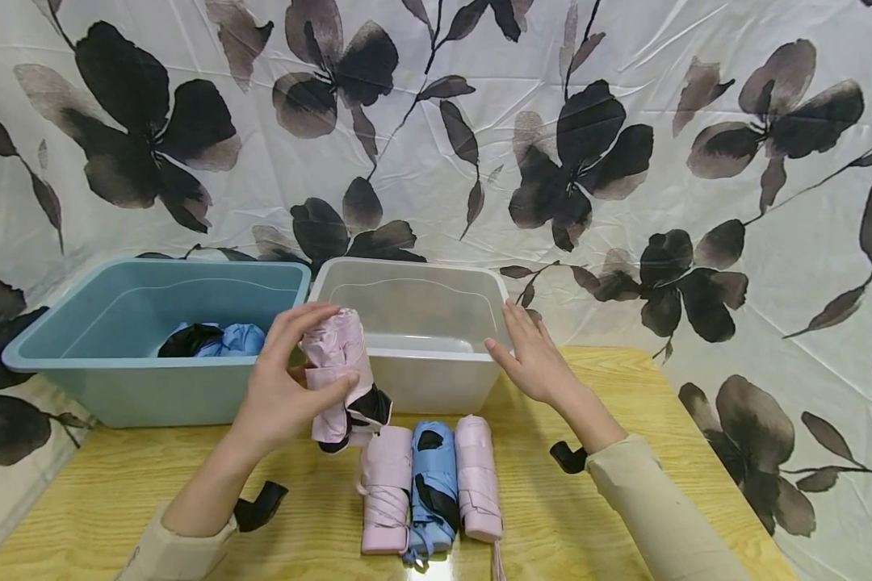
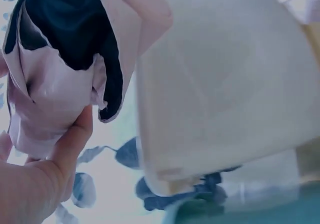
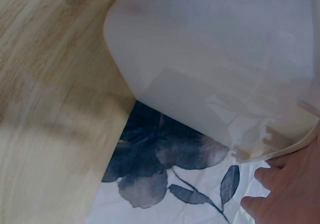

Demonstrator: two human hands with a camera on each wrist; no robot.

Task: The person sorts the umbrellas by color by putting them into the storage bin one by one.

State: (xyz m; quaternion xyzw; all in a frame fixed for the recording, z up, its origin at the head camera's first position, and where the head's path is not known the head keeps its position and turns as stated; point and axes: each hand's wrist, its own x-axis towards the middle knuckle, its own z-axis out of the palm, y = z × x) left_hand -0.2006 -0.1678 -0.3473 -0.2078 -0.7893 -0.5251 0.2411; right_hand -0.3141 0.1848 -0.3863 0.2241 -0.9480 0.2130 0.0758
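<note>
Left hand (image 1: pixel 279 395) grips pink folded umbrella (image 1: pixel 337 375); right hand (image 1: pixel 534 355), fingers straight, steadies clear bin (image 1: pixel 414 387). Lower umbrella level toward 1 o'clock, clearing rim.

pink umbrella (image 1: pixel 337 373), teal bin (image 1: pixel 153 339)

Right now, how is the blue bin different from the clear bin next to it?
The blue bin is opaque teal-blue, while the clear bin is translucent white. The blue bin holds a folded blue umbrella; the clear bin looks empty. The right hand touches the clear bin's rim, and no hand touches the blue bin. Both are open rectangular tubs side by side on the wooden table.
</note>
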